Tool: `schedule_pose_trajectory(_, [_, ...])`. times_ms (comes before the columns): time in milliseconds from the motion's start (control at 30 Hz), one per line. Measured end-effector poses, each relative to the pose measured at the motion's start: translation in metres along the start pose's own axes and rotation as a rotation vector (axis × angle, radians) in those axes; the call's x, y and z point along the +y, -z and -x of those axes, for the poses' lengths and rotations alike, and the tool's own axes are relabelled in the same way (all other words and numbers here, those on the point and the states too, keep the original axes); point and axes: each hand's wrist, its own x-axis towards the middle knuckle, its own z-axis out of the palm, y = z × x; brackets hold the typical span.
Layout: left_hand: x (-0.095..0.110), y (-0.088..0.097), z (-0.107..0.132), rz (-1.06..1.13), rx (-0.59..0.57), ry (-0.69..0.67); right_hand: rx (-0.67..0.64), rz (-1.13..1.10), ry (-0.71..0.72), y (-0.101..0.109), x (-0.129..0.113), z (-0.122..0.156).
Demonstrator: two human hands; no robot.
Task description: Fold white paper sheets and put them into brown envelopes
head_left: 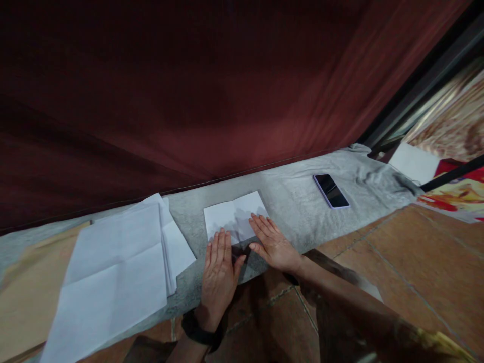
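From here I see the left hand (217, 267) and right hand (278, 249) flat, fingers straight, thumbs wide, on maybe-folded white paper (234, 214), a phone (331, 191) at the right hand's two o'clock.

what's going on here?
A person has both bare hands, left hand and right hand, palms down with fingers extended over the near edge of a creased white sheet lying on a grey cloth. Neither hand is gripping it. To the left of the hands, a pile of white papers partly overlaps a brown sheet. A phone with a dark screen lies to the right, apart from the hands.
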Motion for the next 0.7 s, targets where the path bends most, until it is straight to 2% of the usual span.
schedule_pose_trajectory(133, [0.002, -0.009, -0.002, -0.021, -0.073, -0.075, -0.012, -0.019, 0.109, -0.021, -0.018, 0.002])
schedule_pose_trajectory(267, [-0.005, -0.012, 0.001, -0.043, -0.081, -0.047, 0.039, 0.014, 0.093, -0.033, -0.016, 0.009])
schedule_pose_trajectory(500, [-0.014, -0.007, 0.005, -0.043, -0.022, 0.089, 0.023, 0.068, 0.021, -0.026, 0.002, 0.014])
schedule_pose_trajectory(700, [-0.024, -0.005, -0.004, 0.048, 0.016, 0.243, -0.002, 0.120, -0.006, -0.019, 0.010, 0.022])
